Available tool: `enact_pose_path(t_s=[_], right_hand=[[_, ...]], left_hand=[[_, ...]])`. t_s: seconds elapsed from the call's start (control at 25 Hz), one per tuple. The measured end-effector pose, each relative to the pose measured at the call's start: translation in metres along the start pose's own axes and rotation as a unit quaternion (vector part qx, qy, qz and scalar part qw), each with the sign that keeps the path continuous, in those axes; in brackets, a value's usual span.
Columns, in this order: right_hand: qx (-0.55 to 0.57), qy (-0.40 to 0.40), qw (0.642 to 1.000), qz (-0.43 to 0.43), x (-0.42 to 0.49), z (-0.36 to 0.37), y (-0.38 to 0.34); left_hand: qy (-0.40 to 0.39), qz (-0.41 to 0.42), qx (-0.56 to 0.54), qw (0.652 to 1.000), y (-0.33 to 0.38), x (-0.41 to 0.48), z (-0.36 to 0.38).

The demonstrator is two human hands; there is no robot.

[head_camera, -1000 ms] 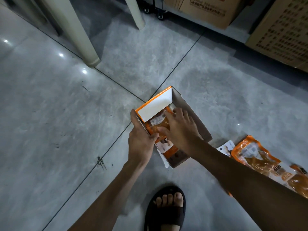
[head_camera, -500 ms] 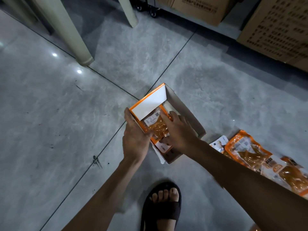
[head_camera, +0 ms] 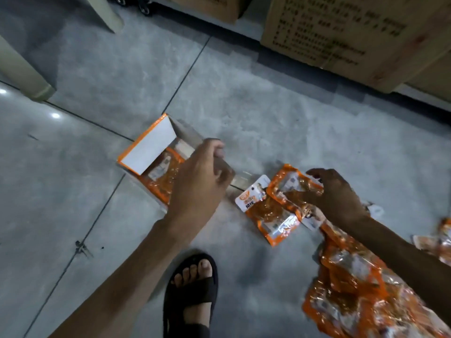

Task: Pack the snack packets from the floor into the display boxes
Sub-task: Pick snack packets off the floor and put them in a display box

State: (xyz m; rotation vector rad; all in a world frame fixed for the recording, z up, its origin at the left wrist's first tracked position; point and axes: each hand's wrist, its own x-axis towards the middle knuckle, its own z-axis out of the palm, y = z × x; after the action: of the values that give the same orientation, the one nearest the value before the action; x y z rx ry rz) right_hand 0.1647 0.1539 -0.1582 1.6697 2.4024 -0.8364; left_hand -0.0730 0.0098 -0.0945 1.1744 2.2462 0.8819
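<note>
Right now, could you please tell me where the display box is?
In the head view, the display box sits on the floor left of centre, under the left hand that grips its right wall, with loose snack packets lying just to its right.
</note>
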Motion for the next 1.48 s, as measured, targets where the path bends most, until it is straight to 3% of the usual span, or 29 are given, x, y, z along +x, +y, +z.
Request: enact_pose_path(t_s=[0.16,0.28,0.36,0.52,0.64,0.76,0.88,1.0,1.16,1.24,1.32,1.36,1.48], right_hand=[[-0.095,-0.055,0.994,-0.012,0.007,0.023,0.031],[-0.113,-0.032,0.993,-0.019,0.021,0.035,0.02],[-0.098,-0.02,0.995,-0.008,0.028,0.035,0.016],[-0.039,0.021,0.999,-0.004,0.03,0.016,0.023],[0.091,0.009,0.994,0.063,0.023,-0.002,0.045],[0.279,0.025,0.949,0.146,0.012,-0.037,0.076],[0.278,-0.01,0.948,0.154,-0.004,-0.06,0.105],[0.107,-0.061,0.984,0.128,-0.005,-0.042,0.119],[-0.006,-0.065,0.983,0.17,-0.005,-0.012,0.104],[0.022,-0.015,0.982,0.186,-0.01,-0.008,0.096],[0.096,0.036,0.974,0.202,-0.016,-0.007,0.095],[0.158,0.054,0.961,0.223,-0.019,-0.009,0.095],[0.404,0.093,0.85,0.325,-0.03,-0.019,0.094]], left_hand=[[-0.182,0.026,0.07,0.98,0.021,-0.003,0.044],[-0.234,0.09,0.188,0.95,0.014,-0.01,0.087],[-0.253,0.17,0.298,0.905,0.009,-0.009,0.109],[-0.266,0.283,0.395,0.832,0.012,0.004,0.123],[-0.288,0.319,0.405,0.807,0.008,0.012,0.128],[-0.303,0.324,0.429,0.787,0.006,0.018,0.133],[-0.318,0.308,0.449,0.776,0.004,0.022,0.136],[-0.329,0.271,0.446,0.787,-0.001,0.028,0.135],[-0.318,0.186,0.421,0.829,-0.004,0.022,0.125],[-0.306,0.136,0.331,0.882,-0.015,0.014,0.119],[-0.309,0.053,0.161,0.936,-0.024,0.006,0.111],[-0.315,0.002,0.081,0.946,-0.026,0.003,0.108],[-0.309,-0.113,-0.072,0.942,-0.027,-0.002,0.108]])
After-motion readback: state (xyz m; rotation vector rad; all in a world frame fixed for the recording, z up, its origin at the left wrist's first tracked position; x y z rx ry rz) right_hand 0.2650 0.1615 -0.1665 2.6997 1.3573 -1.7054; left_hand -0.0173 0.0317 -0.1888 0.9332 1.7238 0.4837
